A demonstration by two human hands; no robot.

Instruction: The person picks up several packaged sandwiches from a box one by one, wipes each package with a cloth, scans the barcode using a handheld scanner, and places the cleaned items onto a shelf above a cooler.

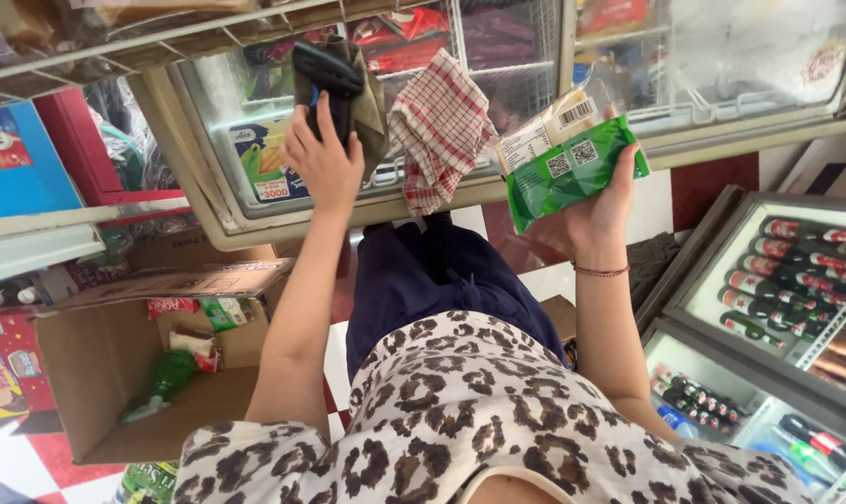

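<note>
Scanner (pixel 325 79) in left hand (pixel 325 163), packets (pixel 568 163) in right hand (pixel 600 210)

Chest freezer (pixel 219 224) with sliding glass lid carries a red-and-white checked cloth (pixel 439 131), draped over its front rim, and an olive cloth (pixel 372 98) just beside it. Tiled floor (pixel 49 457), red and white, carries an open cardboard box (pixel 96 373); green bottle (pixel 166 378) and small packets (pixel 197 343) lie inside. Second freezer (pixel 722 131) stands alongside the first.
</note>
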